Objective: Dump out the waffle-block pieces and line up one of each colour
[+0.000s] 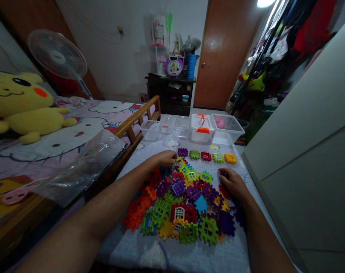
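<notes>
A heap of colourful plastic building blocks (193,193) is spread over the cloth-covered surface, square pieces with notched edges, some with white window inserts. At the heap's far left edge is my left hand (167,157), its fingers curled down by the lime and purple blocks; whatever they grip is hidden. My right hand (231,182) rests at the heap's right side, near a red block (224,191), with fingers stretched forward and nothing seen in them. Beyond the heap stands a row: a purple block (183,152), a green one, a red block (206,156), a lime window block (218,157) and a yellow block (230,158).
Clear plastic boxes (150,131) line the far end, beside a lidded box with orange handle (202,129) and an open bin (229,131). A wooden bed rail (138,117) borders the left, a white cabinet (303,151) the right. A plastic bag (81,167) lies left.
</notes>
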`<state>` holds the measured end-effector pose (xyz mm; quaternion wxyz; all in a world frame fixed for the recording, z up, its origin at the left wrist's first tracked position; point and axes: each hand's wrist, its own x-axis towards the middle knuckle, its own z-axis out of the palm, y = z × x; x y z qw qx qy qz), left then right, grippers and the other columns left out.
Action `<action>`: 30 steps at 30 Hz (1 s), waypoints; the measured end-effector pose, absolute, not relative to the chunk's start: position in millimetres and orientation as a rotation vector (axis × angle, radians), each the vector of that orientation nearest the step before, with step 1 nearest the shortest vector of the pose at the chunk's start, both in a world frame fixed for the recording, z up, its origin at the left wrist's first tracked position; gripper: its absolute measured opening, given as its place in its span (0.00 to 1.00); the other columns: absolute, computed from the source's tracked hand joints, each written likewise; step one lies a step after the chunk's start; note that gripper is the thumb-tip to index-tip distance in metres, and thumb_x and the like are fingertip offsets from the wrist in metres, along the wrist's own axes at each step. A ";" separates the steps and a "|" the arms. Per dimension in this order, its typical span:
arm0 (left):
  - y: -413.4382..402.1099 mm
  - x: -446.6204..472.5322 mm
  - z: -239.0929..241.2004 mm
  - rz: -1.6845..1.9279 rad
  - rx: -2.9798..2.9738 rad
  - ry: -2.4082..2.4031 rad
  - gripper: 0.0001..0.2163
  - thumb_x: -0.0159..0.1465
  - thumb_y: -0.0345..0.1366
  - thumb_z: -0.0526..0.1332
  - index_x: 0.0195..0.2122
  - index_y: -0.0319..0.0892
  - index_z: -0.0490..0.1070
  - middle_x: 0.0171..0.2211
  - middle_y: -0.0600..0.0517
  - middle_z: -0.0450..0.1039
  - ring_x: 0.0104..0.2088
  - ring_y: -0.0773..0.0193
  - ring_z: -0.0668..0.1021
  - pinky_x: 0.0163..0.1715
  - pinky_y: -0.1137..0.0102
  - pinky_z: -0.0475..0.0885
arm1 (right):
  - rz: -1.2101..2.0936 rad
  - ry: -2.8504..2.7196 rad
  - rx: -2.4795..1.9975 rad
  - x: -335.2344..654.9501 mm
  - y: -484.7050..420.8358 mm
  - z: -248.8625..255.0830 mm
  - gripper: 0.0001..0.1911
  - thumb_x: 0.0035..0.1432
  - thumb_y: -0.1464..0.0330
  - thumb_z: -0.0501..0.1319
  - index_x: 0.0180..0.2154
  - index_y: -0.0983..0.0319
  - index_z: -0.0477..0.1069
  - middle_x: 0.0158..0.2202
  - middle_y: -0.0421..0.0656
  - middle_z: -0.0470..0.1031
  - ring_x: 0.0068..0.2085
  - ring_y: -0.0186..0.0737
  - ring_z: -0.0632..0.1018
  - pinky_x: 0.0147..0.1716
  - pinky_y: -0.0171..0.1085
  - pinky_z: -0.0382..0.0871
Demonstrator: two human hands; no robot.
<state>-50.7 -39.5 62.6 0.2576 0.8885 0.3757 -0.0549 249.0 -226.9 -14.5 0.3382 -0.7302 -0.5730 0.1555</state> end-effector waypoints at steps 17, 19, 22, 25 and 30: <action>-45.7 -38.1 47.8 0.067 2.130 1.090 0.19 0.57 0.36 0.60 0.49 0.38 0.69 0.22 0.58 0.65 0.24 0.64 0.70 0.25 0.72 0.62 | 0.413 -1.509 -1.918 249.3 -225.3 -13.5 0.16 0.54 0.61 0.58 0.42 0.60 0.77 0.38 0.45 0.78 0.38 0.43 0.78 0.43 0.42 0.72; -48.2 -37.4 50.2 0.069 2.108 1.074 0.20 0.57 0.36 0.60 0.51 0.37 0.69 0.21 0.58 0.64 0.23 0.64 0.70 0.24 0.72 0.62 | 0.410 -1.508 -1.915 249.0 -225.4 -13.1 0.16 0.54 0.61 0.58 0.42 0.60 0.77 0.38 0.45 0.78 0.38 0.43 0.77 0.43 0.42 0.72; -53.3 -37.0 57.1 0.070 2.092 1.029 0.18 0.56 0.36 0.61 0.48 0.38 0.74 0.23 0.58 0.66 0.24 0.66 0.70 0.26 0.72 0.63 | 0.401 -1.506 -1.906 248.7 -225.7 -13.3 0.16 0.54 0.62 0.58 0.42 0.60 0.76 0.39 0.45 0.78 0.39 0.43 0.78 0.44 0.42 0.72; -62.4 -36.1 65.5 0.063 2.079 0.927 0.17 0.56 0.37 0.62 0.46 0.38 0.75 0.24 0.58 0.66 0.24 0.67 0.70 0.26 0.73 0.63 | 0.400 -1.512 -1.909 248.3 -225.9 -12.8 0.16 0.54 0.63 0.58 0.42 0.60 0.76 0.39 0.45 0.78 0.39 0.43 0.78 0.45 0.42 0.72; -84.4 -32.4 79.0 0.037 2.220 0.717 0.15 0.57 0.36 0.63 0.46 0.39 0.76 0.29 0.55 0.73 0.31 0.64 0.74 0.32 0.72 0.67 | 0.411 -1.517 -1.916 247.4 -226.2 -10.9 0.15 0.54 0.63 0.58 0.42 0.59 0.76 0.38 0.45 0.78 0.39 0.42 0.78 0.43 0.42 0.72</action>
